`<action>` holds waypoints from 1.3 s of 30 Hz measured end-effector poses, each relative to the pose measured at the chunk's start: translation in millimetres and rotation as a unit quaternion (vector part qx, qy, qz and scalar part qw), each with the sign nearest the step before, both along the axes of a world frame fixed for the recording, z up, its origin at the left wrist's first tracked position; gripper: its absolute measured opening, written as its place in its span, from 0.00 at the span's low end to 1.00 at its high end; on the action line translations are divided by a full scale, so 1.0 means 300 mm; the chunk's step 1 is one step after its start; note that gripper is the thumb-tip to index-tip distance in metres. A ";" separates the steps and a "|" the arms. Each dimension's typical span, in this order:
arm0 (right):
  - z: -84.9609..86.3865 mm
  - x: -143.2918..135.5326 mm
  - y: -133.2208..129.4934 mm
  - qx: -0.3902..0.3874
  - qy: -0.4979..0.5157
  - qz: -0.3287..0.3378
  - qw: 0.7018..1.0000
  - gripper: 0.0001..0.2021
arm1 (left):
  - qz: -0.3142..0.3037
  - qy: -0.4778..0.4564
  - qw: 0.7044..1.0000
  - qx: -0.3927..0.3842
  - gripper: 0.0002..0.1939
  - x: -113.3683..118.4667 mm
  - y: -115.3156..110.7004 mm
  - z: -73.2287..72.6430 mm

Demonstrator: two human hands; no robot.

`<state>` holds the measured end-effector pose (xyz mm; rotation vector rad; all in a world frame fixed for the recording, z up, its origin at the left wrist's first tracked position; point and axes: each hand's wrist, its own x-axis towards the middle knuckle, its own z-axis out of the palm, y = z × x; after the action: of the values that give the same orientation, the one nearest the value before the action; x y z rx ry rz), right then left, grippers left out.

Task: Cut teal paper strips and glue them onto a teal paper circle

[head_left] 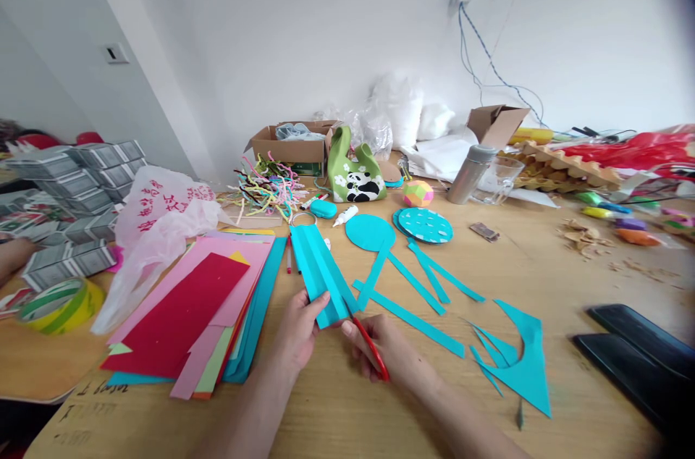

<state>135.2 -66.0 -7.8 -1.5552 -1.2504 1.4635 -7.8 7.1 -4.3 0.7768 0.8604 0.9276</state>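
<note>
My left hand (298, 331) grips the lower end of a creased blue paper sheet (318, 267), thumb on top. In my right hand (383, 350) are red-handled scissors (373, 352), their blades at the sheet's lower right edge, where a narrow strip lies along the side. Beyond the hands lies a blue paper circle (370, 232) with a blue paper strip (373, 276) reaching from it toward me. A longer loose strip (418, 321) and pointed blue offcuts (529, 358) lie to the right.
Coloured paper (184, 314) is stacked at left, beside a plastic bag (157, 220) and tape roll (62, 305). Pipe cleaners (268, 184), a green panda bag (355, 173) and a steel bottle (471, 175) stand at the back. Dark phone-like slabs (624, 372) lie at right. Another person's arm (14, 256) shows far left.
</note>
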 end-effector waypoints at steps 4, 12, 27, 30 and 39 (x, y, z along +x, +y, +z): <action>-0.005 0.001 0.000 0.004 -0.007 0.010 1.000 0.30 | 0.009 0.003 1.000 -0.006 0.19 0.002 0.000 0.002; 0.026 -0.007 0.003 -0.003 -0.006 0.002 1.000 0.32 | -0.012 -0.005 1.000 0.013 0.18 0.006 -0.008 -0.002; -0.003 -0.005 0.009 0.012 -0.028 0.000 1.000 0.33 | -0.039 -0.006 0.999 0.006 0.20 0.005 -0.011 0.011; -0.002 -0.013 0.009 0.009 -0.011 -0.014 1.000 0.33 | -0.037 -0.003 0.999 -0.001 0.20 0.006 -0.013 0.015; 0.010 -0.010 0.007 0.005 -0.014 -0.016 1.000 0.32 | -0.044 -0.006 0.999 -0.005 0.20 0.007 -0.012 0.017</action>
<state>132.3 -63.9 -4.8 -1.5863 -1.2416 1.4185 -5.8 3.3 0.7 0.7931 0.8133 0.8482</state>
